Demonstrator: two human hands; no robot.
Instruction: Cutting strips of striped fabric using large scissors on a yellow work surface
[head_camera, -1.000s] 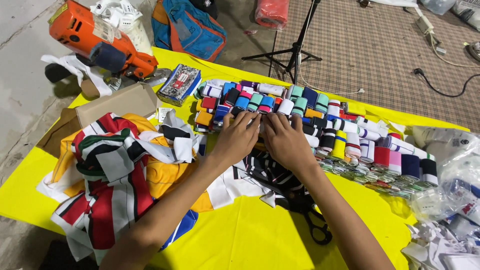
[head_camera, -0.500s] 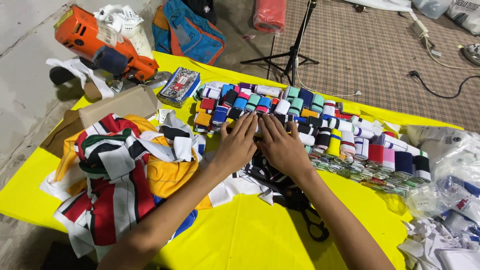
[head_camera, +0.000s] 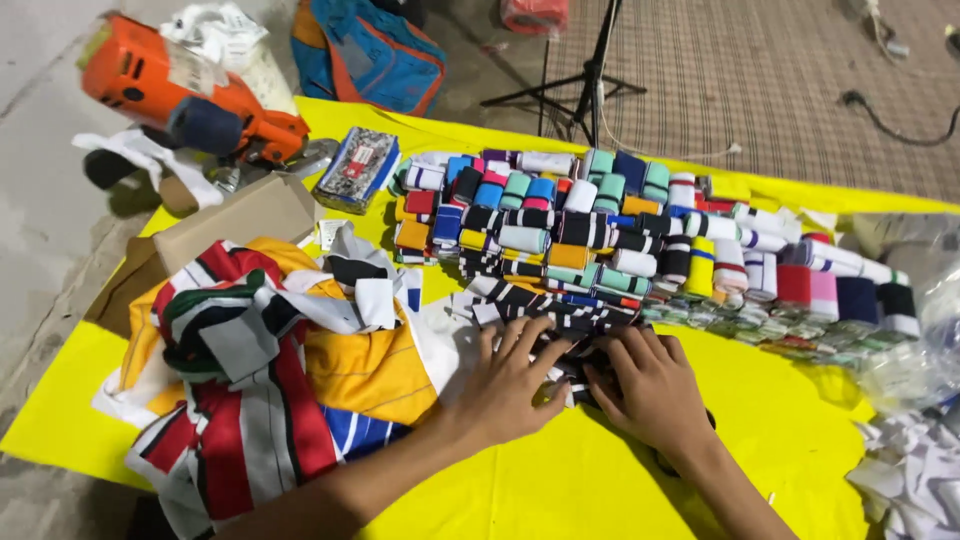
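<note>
My left hand (head_camera: 507, 378) and my right hand (head_camera: 650, 385) lie side by side, palms down, on a black-and-white striped knit strip (head_camera: 550, 312) spread on the yellow table cover (head_camera: 560, 480). The fingers of both hands press and curl on the strip's near edge. Just beyond my fingers stands a wide stack of rolled striped knit bands (head_camera: 600, 225) in many colours. To the left of my left hand lies a loose pile of striped collars and cuffs (head_camera: 270, 370) in red, white, yellow and green.
An orange power tool (head_camera: 180, 95) and an open cardboard box (head_camera: 215, 220) sit at the far left. A small printed packet (head_camera: 357, 168) lies near the rolls. Clear plastic bags (head_camera: 920, 330) and white fabric scraps (head_camera: 915, 470) are at the right. A tripod (head_camera: 590, 85) stands behind the table.
Both hands have drawn back toward me from the stacked rolls, pulling the black-and-white strip nearer. The view has also moved closer to the table.
</note>
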